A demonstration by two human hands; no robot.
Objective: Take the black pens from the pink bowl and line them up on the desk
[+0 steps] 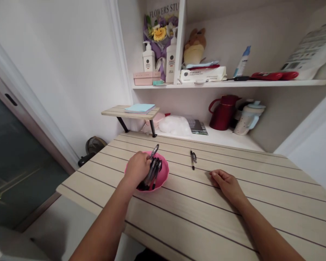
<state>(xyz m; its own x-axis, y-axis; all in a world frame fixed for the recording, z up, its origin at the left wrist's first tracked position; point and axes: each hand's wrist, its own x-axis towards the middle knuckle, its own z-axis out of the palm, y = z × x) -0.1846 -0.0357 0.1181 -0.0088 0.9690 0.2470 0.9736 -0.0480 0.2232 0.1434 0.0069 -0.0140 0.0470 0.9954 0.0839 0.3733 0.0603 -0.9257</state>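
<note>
A pink bowl [163,177] sits on the slatted wooden table [233,224] and holds several black pens [154,172]. My left hand [138,167] is over the bowl's left side, fingers closed on one black pen [154,150] whose tip sticks up and to the right. My right hand [226,183] rests on the table to the right of the bowl, fingers curled loosely with nothing seen in them. One more black pen [192,159] lies on the table beyond it, apart from both hands.
A small raised wooden stand [130,112] with a blue notebook [139,108] stands at the back left. Behind the table sit a red jug [222,113], a pale cup [249,119] and a white bag [175,125]. A shelf [233,83] above carries bottles and boxes.
</note>
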